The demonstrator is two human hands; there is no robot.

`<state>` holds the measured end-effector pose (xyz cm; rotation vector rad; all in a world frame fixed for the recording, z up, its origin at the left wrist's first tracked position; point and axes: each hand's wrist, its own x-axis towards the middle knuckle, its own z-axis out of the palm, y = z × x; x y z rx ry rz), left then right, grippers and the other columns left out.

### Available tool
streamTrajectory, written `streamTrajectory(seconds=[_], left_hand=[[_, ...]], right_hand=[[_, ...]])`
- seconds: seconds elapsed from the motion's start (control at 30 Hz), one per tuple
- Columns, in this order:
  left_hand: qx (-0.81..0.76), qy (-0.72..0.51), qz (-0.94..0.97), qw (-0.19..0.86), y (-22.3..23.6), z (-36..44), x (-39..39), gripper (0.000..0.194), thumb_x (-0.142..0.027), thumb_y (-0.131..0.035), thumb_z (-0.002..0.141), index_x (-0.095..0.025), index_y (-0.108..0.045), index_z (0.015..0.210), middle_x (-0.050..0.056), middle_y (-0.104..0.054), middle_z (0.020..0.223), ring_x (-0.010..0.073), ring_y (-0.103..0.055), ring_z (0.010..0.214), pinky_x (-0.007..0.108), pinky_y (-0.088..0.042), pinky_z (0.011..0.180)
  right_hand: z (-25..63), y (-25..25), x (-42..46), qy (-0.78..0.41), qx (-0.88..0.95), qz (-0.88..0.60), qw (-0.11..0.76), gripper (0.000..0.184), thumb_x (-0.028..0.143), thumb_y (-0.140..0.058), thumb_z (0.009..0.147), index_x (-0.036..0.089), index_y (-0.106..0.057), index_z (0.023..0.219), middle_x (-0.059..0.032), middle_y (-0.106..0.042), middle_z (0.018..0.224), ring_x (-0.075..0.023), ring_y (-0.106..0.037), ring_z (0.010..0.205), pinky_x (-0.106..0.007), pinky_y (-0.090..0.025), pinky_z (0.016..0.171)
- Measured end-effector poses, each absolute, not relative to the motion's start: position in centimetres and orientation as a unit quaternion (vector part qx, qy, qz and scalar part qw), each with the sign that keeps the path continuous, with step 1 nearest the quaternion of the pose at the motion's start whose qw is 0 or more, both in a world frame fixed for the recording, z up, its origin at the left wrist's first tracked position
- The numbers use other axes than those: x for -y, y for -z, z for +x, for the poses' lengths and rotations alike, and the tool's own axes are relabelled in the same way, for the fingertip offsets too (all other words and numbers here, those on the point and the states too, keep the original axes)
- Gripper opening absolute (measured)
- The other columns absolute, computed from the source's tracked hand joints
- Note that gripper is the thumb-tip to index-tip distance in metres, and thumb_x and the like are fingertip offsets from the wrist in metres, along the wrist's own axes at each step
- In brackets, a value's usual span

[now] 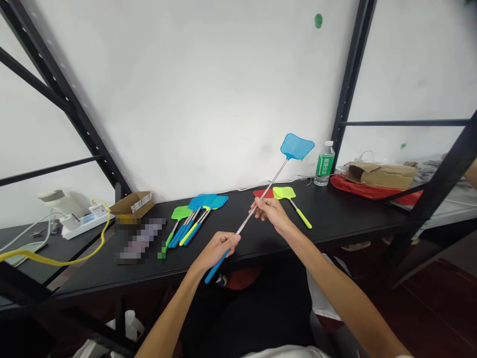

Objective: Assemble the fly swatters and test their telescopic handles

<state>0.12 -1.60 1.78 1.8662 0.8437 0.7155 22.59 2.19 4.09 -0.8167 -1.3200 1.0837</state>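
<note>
Head view: the left hand (215,252) closes its fingers around the blue handle of a telescopic fly swatter (268,186), while the right hand (271,214) grips the steel shaft higher up. Its blue mesh head is raised above the black worktop (335,219), and other swatters (203,202) lie together to the left.

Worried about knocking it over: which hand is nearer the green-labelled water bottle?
Right: the right hand is left of the water bottle; the left hand is farther left.
</note>
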Motion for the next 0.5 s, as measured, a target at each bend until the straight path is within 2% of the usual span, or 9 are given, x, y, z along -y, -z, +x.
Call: streamTrajectory(seconds=[0.3, 0.5], left_hand=[[-0.330, -0.229, 0.796, 0.452, -4.1, -0.4, 3.0, 0.056, -0.057, -0.045, 0.093, -0.019, -0.038, 0.054, -0.002, -0.039, 0.050, 0.0102, -0.031, 0.050, 0.027, -0.024, 0.053], [-0.341, -0.192, 0.809, 0.438, -6.2, -2.4, 3.2, 0.052, -0.055, -0.049, 0.092, -0.019, -0.042, 0.055, -0.002, -0.040, 0.051, 0.0106, -0.032, 0.050, 0.027, -0.025, 0.051]], right_hand=[[27.7, -5.8, -3.1, -0.431, 0.456, -0.378, 0.680, 0.047, 0.063, -0.077, 0.065, 0.017, -0.067, 0.067, -0.0083, -0.071, 0.069, -0.0127, -0.054, 0.051, -0.023, -0.036, 0.042], [29.9, -5.9, -3.5, -0.423, 0.429, -0.381, 0.702, 0.044, 0.060, -0.076, 0.069, 0.018, -0.064, 0.071, -0.0077, -0.069, 0.070, -0.0134, -0.055, 0.052, -0.025, -0.037, 0.042]])
